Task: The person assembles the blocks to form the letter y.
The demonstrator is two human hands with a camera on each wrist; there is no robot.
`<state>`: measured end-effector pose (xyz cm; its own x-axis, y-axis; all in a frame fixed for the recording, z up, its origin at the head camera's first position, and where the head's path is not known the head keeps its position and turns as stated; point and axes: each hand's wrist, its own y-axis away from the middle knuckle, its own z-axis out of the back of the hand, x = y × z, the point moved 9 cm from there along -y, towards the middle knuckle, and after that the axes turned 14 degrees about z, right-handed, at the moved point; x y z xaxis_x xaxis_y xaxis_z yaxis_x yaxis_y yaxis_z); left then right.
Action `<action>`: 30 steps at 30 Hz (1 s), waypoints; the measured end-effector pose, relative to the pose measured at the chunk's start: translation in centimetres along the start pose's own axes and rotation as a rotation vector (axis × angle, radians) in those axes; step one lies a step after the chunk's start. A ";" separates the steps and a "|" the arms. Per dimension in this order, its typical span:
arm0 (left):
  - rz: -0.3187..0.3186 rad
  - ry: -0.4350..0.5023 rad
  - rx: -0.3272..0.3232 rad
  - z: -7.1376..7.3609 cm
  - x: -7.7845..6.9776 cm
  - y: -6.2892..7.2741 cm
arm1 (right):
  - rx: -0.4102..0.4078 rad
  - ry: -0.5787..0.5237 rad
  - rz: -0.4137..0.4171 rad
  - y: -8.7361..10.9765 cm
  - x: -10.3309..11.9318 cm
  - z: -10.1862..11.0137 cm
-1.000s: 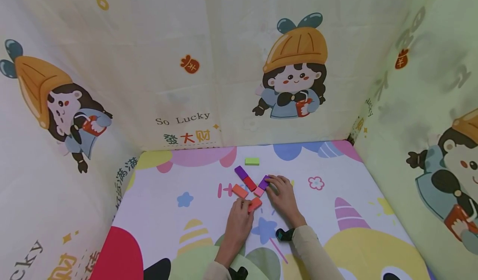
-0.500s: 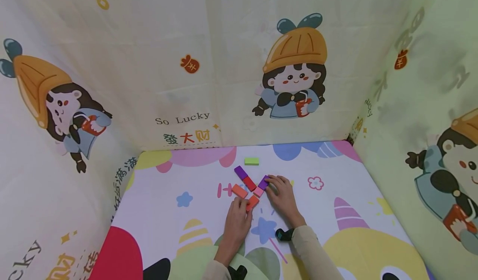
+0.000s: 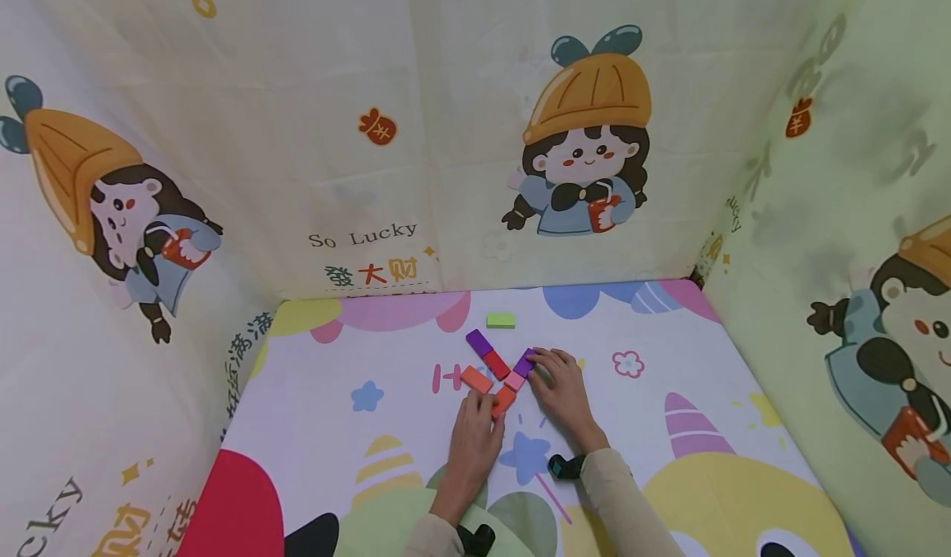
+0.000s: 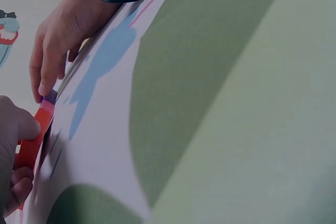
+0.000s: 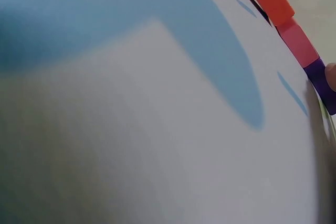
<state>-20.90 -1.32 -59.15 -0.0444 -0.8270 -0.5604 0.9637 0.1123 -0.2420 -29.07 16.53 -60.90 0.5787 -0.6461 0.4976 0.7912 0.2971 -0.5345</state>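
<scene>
My left hand (image 3: 475, 441) pinches an orange-red block (image 3: 504, 401), thumb on one side in the left wrist view. That block's far end meets a pink block (image 3: 514, 381), and a purple block (image 3: 524, 363) continues the slanting row. At the purple block's outer end, my right hand (image 3: 565, 392) holds it between thumb and fingers; only a fingertip (image 5: 331, 76) shows in the right wrist view. Left of this row lie a red block (image 3: 496, 365) and a second purple block (image 3: 479, 342), end to end, and an orange block (image 3: 476, 379).
Farther back lies a light green block (image 3: 501, 320). The tabletop (image 3: 312, 425) carries printed cartoon shapes, and printed cloth walls (image 3: 461, 169) enclose its back and sides. Dark wrist devices (image 3: 567, 467) sit at both sleeves.
The orange-red block has shifted slightly away from me and turned, coming into line with the pink block and against its end. My right hand stays at the purple block.
</scene>
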 end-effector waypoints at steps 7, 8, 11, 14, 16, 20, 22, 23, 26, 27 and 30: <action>-0.002 -0.001 -0.008 -0.2 -0.1 -0.1 | -0.002 0.000 0.006 0.0 0.3 0.0; -0.004 -0.001 -0.011 -0.2 -0.1 -0.1 | 0.003 0.001 -0.001 0.0 0.3 0.0; -0.008 0.002 -0.018 -0.3 -0.1 -0.1 | 0.014 0.004 -0.021 0.1 0.2 -0.1; -0.005 0.007 -0.014 -0.4 -0.1 -0.1 | 0.028 0.010 -0.029 0.1 0.2 -0.3; -0.001 0.012 -0.007 -0.5 0.0 -0.1 | 0.035 0.013 -0.025 0.1 0.2 -0.4; 0.002 0.014 0.003 -0.6 0.0 -0.1 | 0.036 0.020 -0.003 0.0 0.4 -0.3; -0.002 0.013 -0.001 -0.6 0.1 -0.1 | 0.033 0.024 0.009 -0.1 0.5 -0.3; -0.006 0.014 -0.006 -0.6 0.1 -0.2 | 0.031 0.032 0.016 -0.1 0.6 -0.3; -0.016 0.032 -0.018 -0.6 0.2 -0.1 | 0.026 0.053 0.034 -0.2 0.9 -0.1; -0.019 0.043 -0.020 -0.6 0.2 -0.1 | 0.024 0.056 0.038 -0.2 0.9 -0.1; -0.023 0.071 -0.017 -0.7 0.4 -0.1 | 0.025 0.063 0.039 -0.2 1.0 -0.1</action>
<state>-21.21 -1.28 -59.91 -0.0858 -0.7883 -0.6093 0.9577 0.1032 -0.2684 -28.66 15.79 -60.38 0.5965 -0.6765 0.4318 0.7732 0.3402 -0.5351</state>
